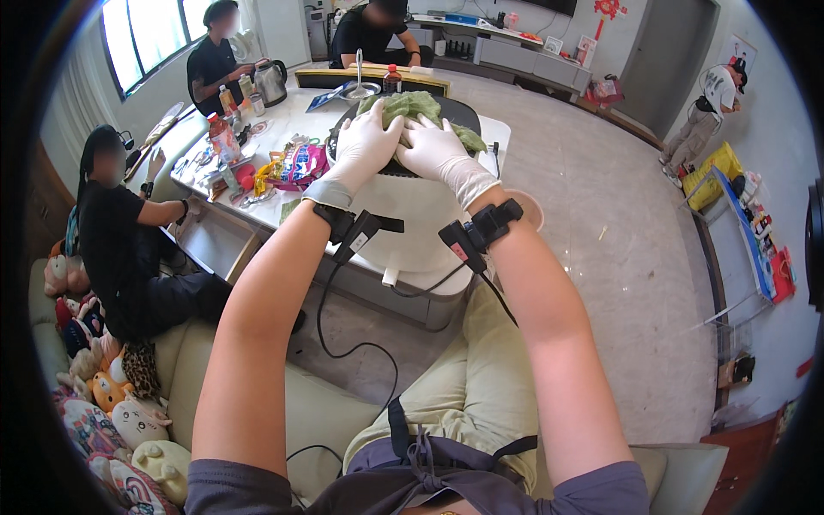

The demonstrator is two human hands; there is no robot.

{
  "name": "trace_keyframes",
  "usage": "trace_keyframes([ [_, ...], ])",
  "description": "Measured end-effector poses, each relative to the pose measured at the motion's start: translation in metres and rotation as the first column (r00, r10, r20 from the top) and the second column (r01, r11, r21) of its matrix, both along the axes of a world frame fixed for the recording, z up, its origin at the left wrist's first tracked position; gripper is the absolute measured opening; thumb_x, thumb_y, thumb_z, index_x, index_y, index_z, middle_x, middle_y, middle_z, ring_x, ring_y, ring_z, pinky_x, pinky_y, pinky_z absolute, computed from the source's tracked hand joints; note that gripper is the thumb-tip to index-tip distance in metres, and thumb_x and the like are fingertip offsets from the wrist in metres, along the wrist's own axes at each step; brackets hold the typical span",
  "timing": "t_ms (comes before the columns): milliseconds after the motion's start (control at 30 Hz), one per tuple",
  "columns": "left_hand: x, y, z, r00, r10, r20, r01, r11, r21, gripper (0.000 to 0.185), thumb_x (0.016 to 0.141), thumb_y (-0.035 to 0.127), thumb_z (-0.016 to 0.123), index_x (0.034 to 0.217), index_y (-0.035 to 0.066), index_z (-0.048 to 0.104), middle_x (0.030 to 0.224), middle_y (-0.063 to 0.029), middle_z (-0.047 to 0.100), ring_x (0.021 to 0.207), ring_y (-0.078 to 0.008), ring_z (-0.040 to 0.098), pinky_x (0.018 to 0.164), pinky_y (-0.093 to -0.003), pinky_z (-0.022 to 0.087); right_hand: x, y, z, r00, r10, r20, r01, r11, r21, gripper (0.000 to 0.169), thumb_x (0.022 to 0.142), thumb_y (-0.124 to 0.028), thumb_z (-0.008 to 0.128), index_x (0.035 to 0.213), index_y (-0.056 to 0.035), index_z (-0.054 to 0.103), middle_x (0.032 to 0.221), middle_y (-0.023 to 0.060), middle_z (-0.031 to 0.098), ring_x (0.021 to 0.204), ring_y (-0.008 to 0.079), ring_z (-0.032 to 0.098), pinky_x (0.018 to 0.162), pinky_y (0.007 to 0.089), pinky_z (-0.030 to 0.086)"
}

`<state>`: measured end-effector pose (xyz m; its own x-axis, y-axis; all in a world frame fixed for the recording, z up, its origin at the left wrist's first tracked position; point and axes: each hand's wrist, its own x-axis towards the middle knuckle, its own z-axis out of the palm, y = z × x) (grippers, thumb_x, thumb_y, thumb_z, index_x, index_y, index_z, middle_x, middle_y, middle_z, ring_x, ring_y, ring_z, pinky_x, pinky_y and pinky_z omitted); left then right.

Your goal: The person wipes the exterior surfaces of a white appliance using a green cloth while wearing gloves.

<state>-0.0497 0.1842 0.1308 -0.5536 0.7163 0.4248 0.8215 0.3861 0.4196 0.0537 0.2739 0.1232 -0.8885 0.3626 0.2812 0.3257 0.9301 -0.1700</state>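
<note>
Both of my hands wear pale gloves and reach to the far side of a white table [412, 225]. My left hand [367, 140] rests with spread fingers on a bunched green cloth [412, 106]. Beside it my right hand [438, 151] presses on the same cloth, its fingers pointing away from me. The cloth lies on a dark, rounded object [463, 116], whose kind I cannot tell. A ladle [359, 64] stands in a metal bowl [360, 91] behind it, next to a dark bottle with a red cap [392, 80]. My palms and some fingertips are hidden.
Snack packets [301, 164], a red-capped bottle [223, 138] and an electric kettle [270, 84] stand left on the table. A person [116, 225] sits left by an open drawer [215, 241]; two more sit beyond, another stands far right. A pinkish basin [528, 206] is at the right; cables hang from my wrists.
</note>
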Motion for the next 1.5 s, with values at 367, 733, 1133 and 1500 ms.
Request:
trace_keyframes([
  [367, 0.002, 0.002, -0.006, 0.965, 0.215, -0.148, -0.198, 0.973, 0.121, 0.084, 0.074, 0.006, 0.057, 0.147, 0.015, 0.018, 0.151, -0.0159, 0.013, 0.141, -0.03, 0.011, 0.112, -0.0426, 0.016, 0.002, 0.002, 0.007, 0.982, -0.189, 0.008, 0.189, 0.978, -0.088, 0.061, 0.085, -0.051, 0.039, 0.137, -0.0196, 0.042, 0.15, 0.012, 0.023, 0.139, 0.0373, 0.014, 0.11, 0.0587, 0.002],
  [733, -0.006, -0.001, -0.012, 0.95, -0.035, -0.312, 0.071, 0.992, 0.105, 0.06, 0.073, -0.001, 0.051, 0.13, 0.019, 0.053, 0.14, -0.0139, 0.041, 0.135, -0.0275, 0.03, 0.11, -0.0401, 0.022, 0.006, 0.026, -0.002, 0.995, 0.089, -0.054, -0.085, 0.994, 0.072, 0.038, 0.093, -0.029, 0.038, 0.128, -0.0206, 0.05, 0.146, 0.0094, 0.031, 0.138, 0.0373, 0.016, 0.108, 0.0631, 0.007],
  [1133, 0.002, -0.002, -0.004, 0.993, 0.035, -0.115, -0.039, 0.999, -0.031, 0.042, 0.079, 0.009, 0.049, 0.121, 0.011, 0.056, 0.113, -0.0117, 0.062, 0.114, -0.0217, 0.053, 0.104, -0.0372, 0.03, -0.003, 0.033, -0.016, 0.893, 0.13, -0.432, -0.287, 0.902, -0.322, 0.036, 0.089, -0.035, 0.043, 0.111, -0.016, 0.064, 0.121, 0.0055, 0.059, 0.119, 0.0222, 0.046, 0.106, 0.0412, 0.022],
  [1500, -0.003, -0.001, -0.009, 0.992, 0.015, -0.129, -0.02, 0.999, -0.041, 0.038, 0.089, 0.028, 0.04, 0.115, 0.008, 0.059, 0.122, -0.009, 0.057, 0.12, -0.0219, 0.047, 0.105, -0.042, 0.029, 0.0, 0.027, -0.015, 0.779, 0.05, -0.625, -0.236, 0.947, -0.219, 0.029, 0.085, -0.022, 0.05, 0.103, -0.0043, 0.065, 0.107, 0.0161, 0.063, 0.104, 0.0295, 0.056, 0.093, 0.0364, 0.042],
])
